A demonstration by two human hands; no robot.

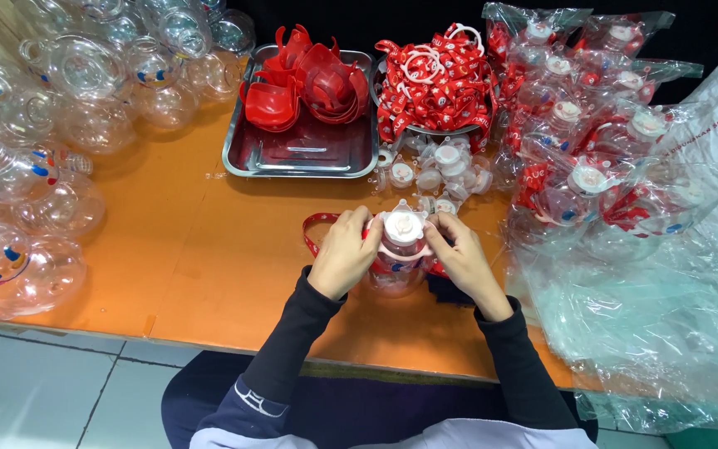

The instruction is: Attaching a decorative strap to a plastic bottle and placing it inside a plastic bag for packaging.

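Clear round plastic bottle with a white cap (400,241) stands upright on the orange table (209,266), near the front edge and roughly centred before the person. Left hand (344,254) is curled closed around the bottle's left side, fingers wrapped at the neck; right hand (459,259) is likewise closed on the right side, fingertips touching just under the cap. A red strap with white print (316,233) loops out from beneath the left hand and lies on the table. Just behind the bottle sits a loose cluster of small white-and-clear caps (442,170). Further back, a rectangular steel tray (301,154) holds a pile of red plastic handle pieces (305,83); beside it, a heap of red printed straps with white rings (438,79). Empty clear round bottles (51,150) crowd the left part of the table. Finished bottles in clear plastic bags (600,133) are stacked at right.
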